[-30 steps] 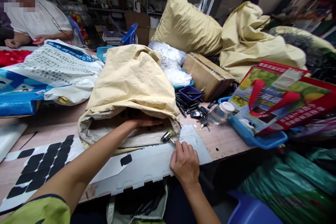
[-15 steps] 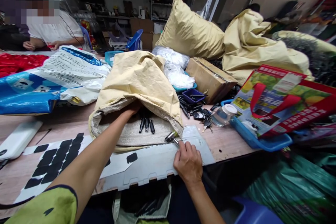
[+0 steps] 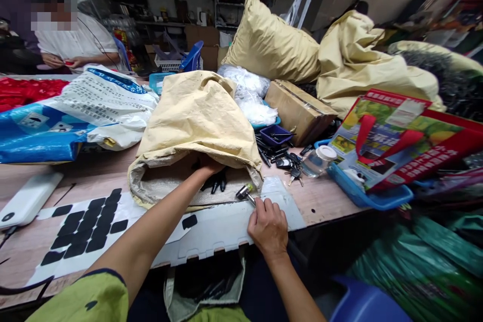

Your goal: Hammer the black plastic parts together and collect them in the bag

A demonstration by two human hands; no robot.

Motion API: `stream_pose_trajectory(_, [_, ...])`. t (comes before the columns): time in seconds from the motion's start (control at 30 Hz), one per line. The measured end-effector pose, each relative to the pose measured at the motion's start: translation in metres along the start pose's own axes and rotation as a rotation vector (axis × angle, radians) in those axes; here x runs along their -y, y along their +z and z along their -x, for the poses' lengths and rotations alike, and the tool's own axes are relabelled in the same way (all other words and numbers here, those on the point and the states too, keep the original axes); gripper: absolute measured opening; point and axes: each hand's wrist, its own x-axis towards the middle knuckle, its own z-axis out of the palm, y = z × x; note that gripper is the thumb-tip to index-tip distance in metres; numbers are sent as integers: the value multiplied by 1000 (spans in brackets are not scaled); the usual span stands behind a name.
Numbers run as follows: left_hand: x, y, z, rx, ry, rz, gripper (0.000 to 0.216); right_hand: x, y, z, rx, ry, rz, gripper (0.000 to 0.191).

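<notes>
My left hand (image 3: 207, 167) reaches into the mouth of a tan woven sack (image 3: 196, 126) lying on the table, its fingers hidden inside next to several black pen-like pieces (image 3: 217, 182). My right hand (image 3: 267, 226) rests on a white cut sheet (image 3: 215, 234) at the table's front edge, fingers pinched on a small tool with a silver head (image 3: 244, 192) that pokes out toward the sack.
A white sheet with several black stickers (image 3: 85, 226) lies front left beside a white flat box (image 3: 28, 201). Printed bags (image 3: 75, 110), a cardboard box (image 3: 298, 108), keys (image 3: 292, 171), a jar (image 3: 319, 160), a blue tray (image 3: 372, 196) and a person (image 3: 71, 40) at the back left surround the sack.
My left hand first pushed deeper and lifted the sack's mouth, showing the black pieces, then came back down onto them. The right hand stayed put.
</notes>
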Motion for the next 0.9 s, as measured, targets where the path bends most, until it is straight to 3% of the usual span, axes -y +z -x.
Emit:
stream_pose_trajectory(0.1, [-3,-7,21,42,17,-21,64,0,0,0,7,3,2,27])
stream_pose_trajectory(0.3, [-4,-27,64,228,69,-52,40,2,-2,0,17,12,3,26])
stream_pose_trajectory(0.53, [5,-40,105,154,142,-123,36,2,-3,0,10,2,-3,24])
stream_pose_trajectory(0.73, [20,-42,120,124,154,-122,36,2,-3,1,9,1,-3,25])
stream_pose_trajectory(0.9, [35,-43,134,56,251,-34,42,2,-3,2,10,3,-1,25])
